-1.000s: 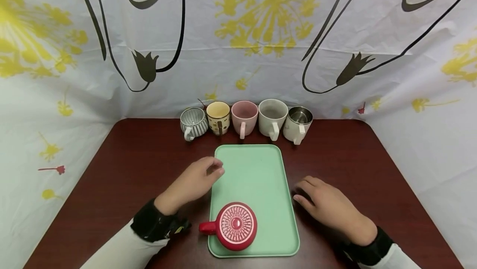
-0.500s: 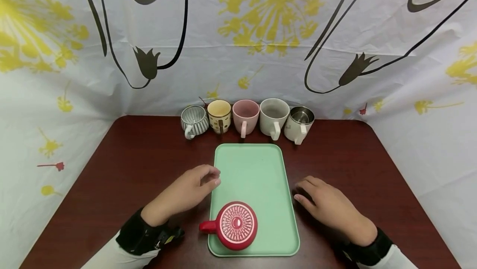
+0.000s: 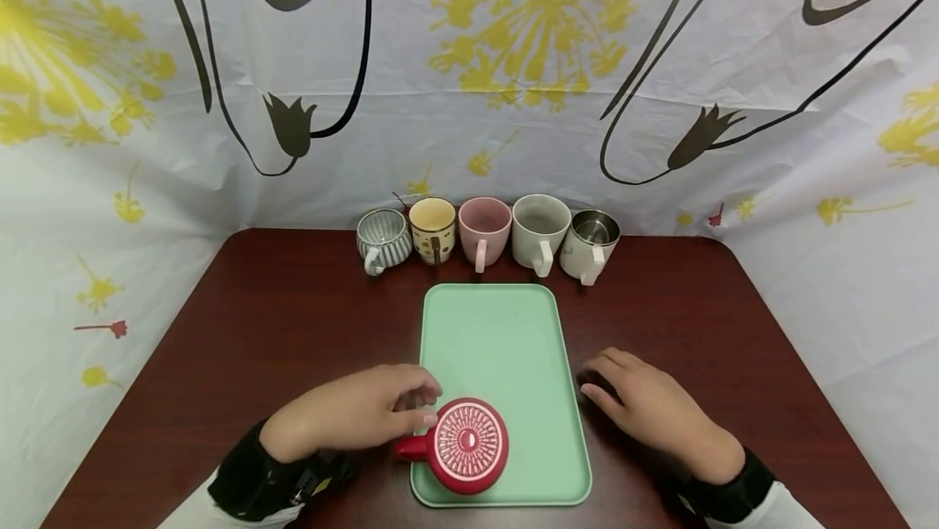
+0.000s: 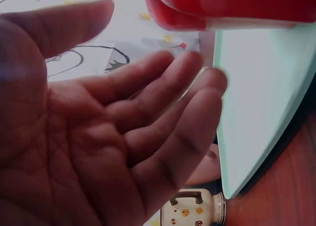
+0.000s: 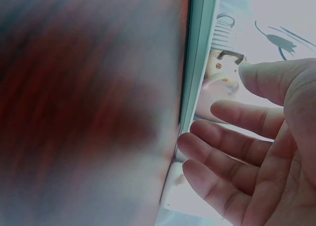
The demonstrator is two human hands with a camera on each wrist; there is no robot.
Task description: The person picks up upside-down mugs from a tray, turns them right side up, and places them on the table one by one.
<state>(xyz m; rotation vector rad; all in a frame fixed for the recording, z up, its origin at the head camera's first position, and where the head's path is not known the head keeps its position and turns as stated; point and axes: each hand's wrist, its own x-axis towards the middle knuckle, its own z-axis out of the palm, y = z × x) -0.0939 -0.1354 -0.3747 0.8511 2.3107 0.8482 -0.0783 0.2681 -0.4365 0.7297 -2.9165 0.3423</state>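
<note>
A red mug (image 3: 469,445) stands upside down on the near end of a mint-green tray (image 3: 506,333), its handle (image 3: 411,447) pointing left. My left hand (image 3: 414,405) hovers just left of the mug, fingers relaxed over the handle and holding nothing. In the left wrist view the palm (image 4: 98,147) is open, with the red mug (image 4: 232,6) just past the fingertips and the tray (image 4: 256,112) beside them. My right hand (image 3: 609,382) lies flat on the table just right of the tray, fingers spread (image 5: 222,142) near the tray's edge (image 5: 197,63).
Several mugs line the back of the dark red table (image 3: 279,325): a striped grey one (image 3: 382,240), a yellow dotted one (image 3: 431,229), a pink one (image 3: 483,231), a white one (image 3: 539,231) and a steel-lined one (image 3: 590,244). A flowered cloth (image 3: 469,89) hangs behind and at both sides.
My left hand has drawn back from the tray's left edge toward me and now sits by the red mug's handle. The right hand has stayed put.
</note>
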